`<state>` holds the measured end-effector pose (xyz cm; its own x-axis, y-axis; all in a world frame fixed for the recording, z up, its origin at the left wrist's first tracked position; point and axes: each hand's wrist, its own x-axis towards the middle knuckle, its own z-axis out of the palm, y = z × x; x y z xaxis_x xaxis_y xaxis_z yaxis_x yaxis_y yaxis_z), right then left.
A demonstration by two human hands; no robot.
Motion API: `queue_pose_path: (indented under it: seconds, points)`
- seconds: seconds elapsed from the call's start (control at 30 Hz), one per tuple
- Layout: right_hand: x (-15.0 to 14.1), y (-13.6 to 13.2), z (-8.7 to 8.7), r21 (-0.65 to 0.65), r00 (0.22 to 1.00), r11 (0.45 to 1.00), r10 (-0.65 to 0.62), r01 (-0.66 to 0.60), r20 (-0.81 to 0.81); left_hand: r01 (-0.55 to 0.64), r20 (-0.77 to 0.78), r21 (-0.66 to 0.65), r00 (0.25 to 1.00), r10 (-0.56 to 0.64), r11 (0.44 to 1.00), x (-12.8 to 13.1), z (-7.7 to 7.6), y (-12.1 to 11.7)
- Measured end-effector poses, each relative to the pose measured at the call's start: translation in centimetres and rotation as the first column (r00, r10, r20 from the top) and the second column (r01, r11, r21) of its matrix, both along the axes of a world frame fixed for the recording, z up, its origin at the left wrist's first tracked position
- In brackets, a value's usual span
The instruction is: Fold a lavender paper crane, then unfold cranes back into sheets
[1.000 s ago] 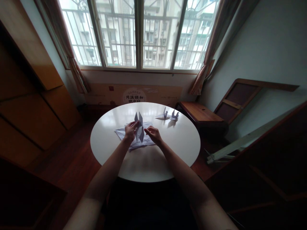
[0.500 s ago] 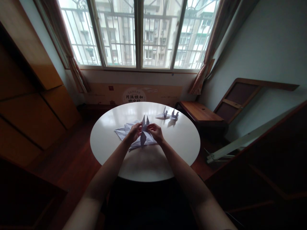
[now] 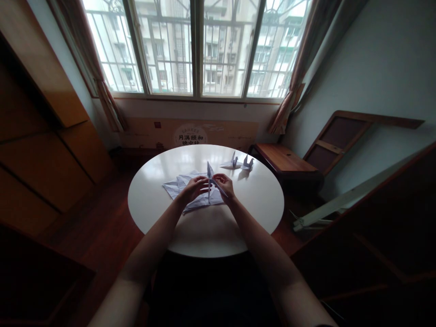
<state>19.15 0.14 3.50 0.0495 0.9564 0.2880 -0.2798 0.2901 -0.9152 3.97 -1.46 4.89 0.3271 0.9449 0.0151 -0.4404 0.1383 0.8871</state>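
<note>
Between my two hands is a partly folded paper crane (image 3: 210, 171), one point up and narrow flaps hanging down. My left hand (image 3: 195, 188) pinches its left side, the lower fingers loosely curled. My right hand (image 3: 224, 184) grips the right side, with a slim flap slanting down across the fingers. Beneath them, several creased pale sheets of paper (image 3: 189, 207) lie on the white oval table (image 3: 153, 227). Farther back on the right stand two finished-looking paper cranes, one on the left (image 3: 233, 161) and one on the right (image 3: 248, 163).
A wooden chair (image 3: 288, 159) stands behind the table on the right. Beyond the table, a printed cardboard panel (image 3: 231, 129) leans below the barred window (image 3: 221, 54). Wooden cabinets (image 3: 75, 159) line the left side.
My left hand has moved right, and my right hand now grips the paper crane too. The crane has shifted right and turned, so its two upper points now look like one.
</note>
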Motion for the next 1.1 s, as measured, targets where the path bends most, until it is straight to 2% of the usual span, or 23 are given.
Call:
queue_pose_path:
  seconds: [0.37, 0.53, 0.63, 0.9, 1.1]
  points:
    - [0.00, 0.17, -0.39, 0.045, 0.988, 0.999, -0.024, 0.017, 0.152, -0.023, -0.038, 0.079, 0.999, 0.026, 0.997, 0.31, 0.32, -0.37]
    - [0.07, -0.02, -0.16, 0.037, 0.979, 0.996, -0.086, 0.080, 0.182, -0.007, -0.181, 0.107, 0.983, 0.026, 0.994, 0.46, 0.00, -0.31]
    - [0.20, -0.12, 0.06, 0.018, 0.977, 0.993, -0.115, 0.114, 0.182, -0.012, -0.194, 0.113, 0.980, 0.034, 0.993, 0.64, -0.17, -0.31]
    - [-0.09, -0.40, 0.15, -0.064, 0.979, 0.998, 0.003, 0.010, 0.206, -0.067, -0.137, 0.099, 0.987, 0.080, 0.993, 0.65, 0.09, -0.49]
    - [-0.16, -0.57, 0.30, -0.026, 0.953, 0.998, 0.062, -0.057, 0.297, -0.130, -0.194, 0.130, 0.969, 0.154, 0.983, 0.65, -0.08, -0.23]
